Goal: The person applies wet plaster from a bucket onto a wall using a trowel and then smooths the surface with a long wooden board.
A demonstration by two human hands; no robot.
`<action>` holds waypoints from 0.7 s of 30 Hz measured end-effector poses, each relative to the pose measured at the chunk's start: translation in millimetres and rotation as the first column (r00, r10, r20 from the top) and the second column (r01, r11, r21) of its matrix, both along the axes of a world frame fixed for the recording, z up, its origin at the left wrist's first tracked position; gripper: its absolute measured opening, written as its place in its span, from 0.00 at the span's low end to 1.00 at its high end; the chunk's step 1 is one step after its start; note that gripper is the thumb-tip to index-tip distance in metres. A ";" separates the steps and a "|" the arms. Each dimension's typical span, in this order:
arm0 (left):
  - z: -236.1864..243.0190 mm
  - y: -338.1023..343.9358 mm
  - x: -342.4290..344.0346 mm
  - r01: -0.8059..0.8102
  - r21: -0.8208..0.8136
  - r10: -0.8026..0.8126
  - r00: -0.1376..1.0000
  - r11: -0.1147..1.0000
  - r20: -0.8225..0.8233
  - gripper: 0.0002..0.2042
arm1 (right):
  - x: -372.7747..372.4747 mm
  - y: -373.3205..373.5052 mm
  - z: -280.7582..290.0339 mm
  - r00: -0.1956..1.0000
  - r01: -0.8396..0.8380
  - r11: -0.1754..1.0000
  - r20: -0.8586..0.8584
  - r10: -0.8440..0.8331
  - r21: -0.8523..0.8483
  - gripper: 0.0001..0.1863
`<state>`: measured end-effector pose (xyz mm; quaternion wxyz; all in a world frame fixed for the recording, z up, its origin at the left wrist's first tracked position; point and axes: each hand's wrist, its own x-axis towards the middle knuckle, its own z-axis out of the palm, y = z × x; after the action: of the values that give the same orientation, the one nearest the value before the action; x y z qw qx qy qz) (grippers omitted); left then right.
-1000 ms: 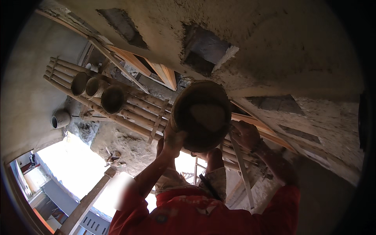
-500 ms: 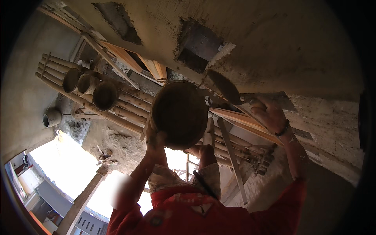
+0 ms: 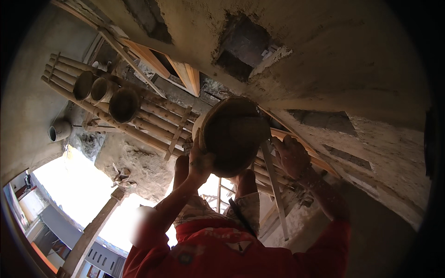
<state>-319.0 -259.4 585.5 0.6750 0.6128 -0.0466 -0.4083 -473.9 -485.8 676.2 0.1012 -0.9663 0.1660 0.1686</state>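
Observation:
A dark, mud-coated bucket (image 3: 229, 139) is held in front of me over the wooden platform, its dim inside facing up. My left hand (image 3: 200, 164) grips its lower left side. Beside the bucket's right side is my right hand (image 3: 293, 156), fingers curled; what they hold is too hidden to make out. No trowel can be told apart now. My legs in light trousers show below the bucket.
Three buckets (image 3: 124, 104) stand on the pole platform (image 3: 157, 143). Another container (image 3: 59, 130) lies at left. The plastered wall (image 3: 324, 65) above has rough recesses (image 3: 241, 41). A slanting timber (image 3: 278, 204) stands below right; a post (image 3: 92, 231) rises by bright openings.
Half a second ago my right hand held a trowel raised above the bucket's right; it has since moved down and left to the rim. The bucket has shifted right in view.

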 end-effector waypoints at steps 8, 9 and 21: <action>-43.4 -10.9 -0.8 0.047 -0.050 -0.039 0.988 0.998 0.147 0.39 | -17.4 13.6 -150.2 0.998 0.048 0.947 0.025 -0.059 0.317 0.14; -39.7 -11.9 5.0 0.060 -0.050 -0.049 0.979 0.997 0.200 0.38 | -15.0 12.9 -153.2 0.995 0.044 0.936 0.069 -0.073 0.350 0.15; -188.8 -18.1 30.6 0.121 -0.172 -0.085 0.976 0.978 0.200 0.26 | -9.7 -2.0 -264.6 0.966 0.082 0.950 0.212 -0.151 0.303 0.21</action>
<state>-288.5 -277.4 396.7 0.6987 0.5812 -0.1807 -0.3759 -483.6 -487.8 411.6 0.2709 -0.9423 0.1835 0.0707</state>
